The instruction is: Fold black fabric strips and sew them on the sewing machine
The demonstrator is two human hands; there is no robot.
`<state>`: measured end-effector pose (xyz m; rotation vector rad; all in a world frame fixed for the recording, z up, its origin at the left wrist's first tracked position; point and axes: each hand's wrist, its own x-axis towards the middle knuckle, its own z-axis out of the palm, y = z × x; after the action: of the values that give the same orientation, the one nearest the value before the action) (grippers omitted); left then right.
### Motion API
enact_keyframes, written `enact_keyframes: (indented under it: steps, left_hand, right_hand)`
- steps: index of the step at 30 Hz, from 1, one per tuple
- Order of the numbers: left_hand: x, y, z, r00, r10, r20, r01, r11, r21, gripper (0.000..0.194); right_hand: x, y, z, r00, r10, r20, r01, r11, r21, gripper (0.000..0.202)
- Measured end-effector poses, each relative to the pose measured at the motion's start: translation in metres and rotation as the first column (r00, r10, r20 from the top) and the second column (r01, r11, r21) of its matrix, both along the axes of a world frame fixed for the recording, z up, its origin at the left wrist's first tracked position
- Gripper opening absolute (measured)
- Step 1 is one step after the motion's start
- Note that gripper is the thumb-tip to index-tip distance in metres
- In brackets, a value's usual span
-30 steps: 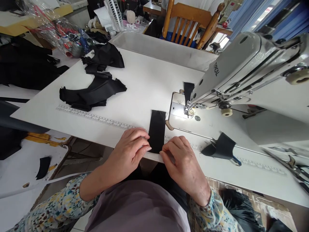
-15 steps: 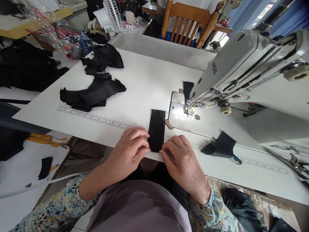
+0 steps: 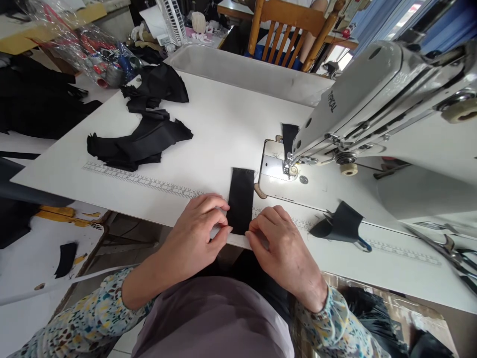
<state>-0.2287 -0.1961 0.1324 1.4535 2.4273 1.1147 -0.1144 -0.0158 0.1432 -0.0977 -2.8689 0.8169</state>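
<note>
A black fabric strip (image 3: 241, 199) lies flat on the white sewing table (image 3: 223, 144), its near end at the table's front edge. My left hand (image 3: 203, 223) pinches the strip's near left corner between thumb and fingers. At the near right corner, my right hand (image 3: 281, 243) has its thumb and fingertips closed on the fabric. Just beyond and to the right stands the sewing machine (image 3: 346, 94), with another black fabric piece (image 3: 289, 136) by its presser foot (image 3: 288, 166).
Black fabric pieces (image 3: 139, 141) are heaped at the left over a printed ruler (image 3: 137, 181). To the right lie a small black piece (image 3: 343, 223) with a blue-handled tool partly under it, and scissors (image 3: 452, 253). A wooden chair (image 3: 290, 30) with a seated person is behind.
Both hands stay at the strip's near corners with hardly any movement. The view has shifted slightly, and more of the person behind the chair shows.
</note>
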Motion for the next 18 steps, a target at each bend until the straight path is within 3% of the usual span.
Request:
enact_keyframes:
  steps: [18]
  left_hand:
    - [-0.0026,0.0038,0.0003,0.998,0.01,-0.064,-0.01,1.0,-0.002,0.021]
  right_hand:
    - [-0.0051,0.0032,0.0016,0.998,0.037,0.045,-0.038,0.999,0.009,0.017]
